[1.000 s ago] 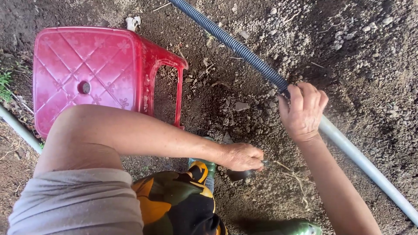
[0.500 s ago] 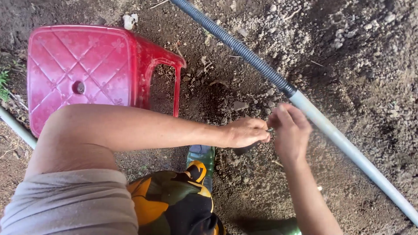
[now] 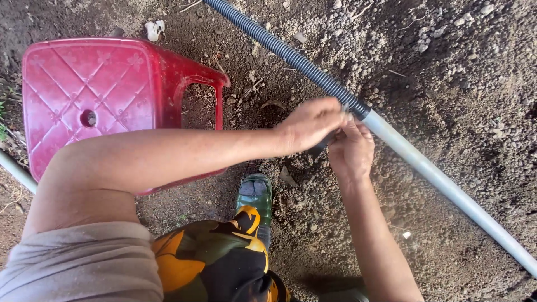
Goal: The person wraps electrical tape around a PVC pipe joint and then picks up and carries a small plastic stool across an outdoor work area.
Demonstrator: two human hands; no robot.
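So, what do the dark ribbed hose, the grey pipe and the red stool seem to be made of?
Dark ribbed hose: probably flexible corrugated plastic, matt, by its rings. Smooth grey pipe: likely rigid plastic, faint sheen. Red square stool: moulded plastic, glossy, with a pressed diamond pattern.

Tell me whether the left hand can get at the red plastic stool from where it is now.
Probably yes. The left hand is at the pipe joint, and the red stool stands close beside that forearm, with only bare soil between them.

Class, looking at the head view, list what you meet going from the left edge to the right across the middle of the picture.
Red plastic stool → left hand → right hand → smooth grey pipe
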